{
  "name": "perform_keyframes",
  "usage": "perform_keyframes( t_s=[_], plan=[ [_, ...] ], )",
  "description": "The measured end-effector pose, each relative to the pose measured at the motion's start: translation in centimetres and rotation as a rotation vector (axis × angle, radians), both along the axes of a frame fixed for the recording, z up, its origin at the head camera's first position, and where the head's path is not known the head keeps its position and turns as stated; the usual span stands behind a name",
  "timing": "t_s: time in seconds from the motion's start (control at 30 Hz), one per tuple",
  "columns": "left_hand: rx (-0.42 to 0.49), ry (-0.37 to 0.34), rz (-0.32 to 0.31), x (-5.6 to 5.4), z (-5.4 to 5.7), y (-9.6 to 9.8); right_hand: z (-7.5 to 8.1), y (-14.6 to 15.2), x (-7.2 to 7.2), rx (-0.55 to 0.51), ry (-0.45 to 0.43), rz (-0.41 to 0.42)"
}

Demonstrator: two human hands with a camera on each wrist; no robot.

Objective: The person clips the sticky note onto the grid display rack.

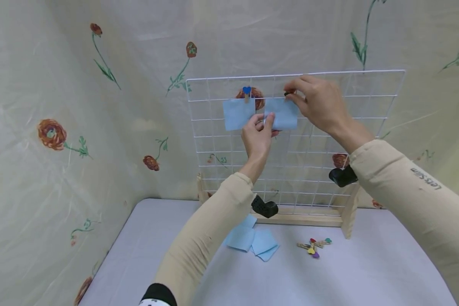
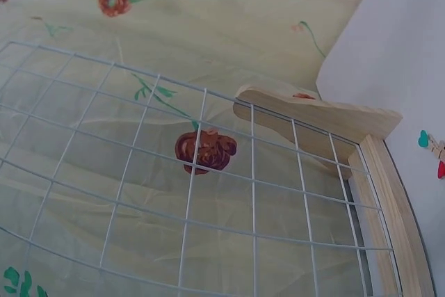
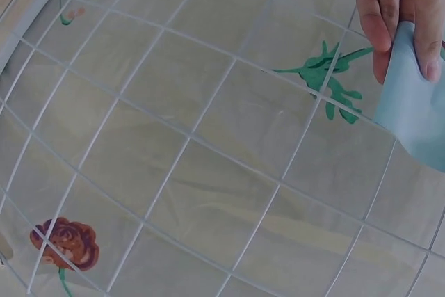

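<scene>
My left hand (image 1: 258, 135) pinches a light blue paper square (image 1: 284, 114) at its lower left edge, thumb in front, against the white wire grid (image 1: 214, 144). In the right wrist view, fingers and a thumb grip the blue paper (image 3: 410, 106). At the paper's upper right corner, my right hand (image 1: 323, 101) pinches a small dark clip (image 1: 287, 93), mostly hidden by the fingertips. Just left, another blue paper square (image 1: 237, 115) hangs from the grid under a wooden clothespin with a blue heart (image 1: 246, 90).
Several blue paper squares (image 1: 241, 238) lie loose on the white table (image 1: 145, 246). Right of them is a small heap of clothespins with coloured tops (image 1: 313, 248). A wooden stand (image 1: 306, 218) supports the grid, and a flower-printed cloth (image 1: 137, 51) hangs behind.
</scene>
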State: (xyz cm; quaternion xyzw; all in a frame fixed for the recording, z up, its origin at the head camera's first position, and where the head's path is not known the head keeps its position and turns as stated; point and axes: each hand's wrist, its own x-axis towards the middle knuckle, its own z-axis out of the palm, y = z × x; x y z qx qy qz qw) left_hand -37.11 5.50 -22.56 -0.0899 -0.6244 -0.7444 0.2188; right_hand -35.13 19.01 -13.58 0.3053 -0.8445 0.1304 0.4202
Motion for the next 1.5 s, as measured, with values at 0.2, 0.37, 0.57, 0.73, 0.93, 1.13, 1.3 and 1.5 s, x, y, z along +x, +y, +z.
perform_keyframes(
  t_s=[0.2,0.37,0.57,0.73,0.93,1.13,1.3,1.5],
  plan=[
    [-0.011,0.010,-0.012,-0.1,-0.3,-0.1,-0.3,0.0,0.0,-0.014,0.006,-0.006],
    [-0.022,0.032,-0.016,-0.1,-0.4,-0.2,-0.6,0.0,0.2,-0.046,-0.004,-0.004],
    [-0.023,0.035,-0.024,0.0,-0.4,-0.2,-0.8,0.0,0.2,-0.073,-0.003,-0.005],
    [-0.034,0.032,-0.028,0.3,-0.4,-0.4,-1.0,0.2,0.3,-0.082,0.016,0.019],
    [-0.053,0.041,-0.015,0.3,-0.7,-0.5,-1.5,1.0,0.5,-0.103,0.035,0.051],
    [-0.045,0.070,0.004,0.2,-1.0,-0.8,-2.8,2.0,0.4,-0.104,-0.002,0.056],
    [-0.035,0.067,-0.046,0.1,-1.4,-1.0,-4.0,2.7,0.5,-0.094,-0.029,0.055],
    [-0.130,0.076,-0.066,0.1,-1.7,-1.5,-5.1,2.7,0.7,-0.115,-0.029,0.044]
  ],
)
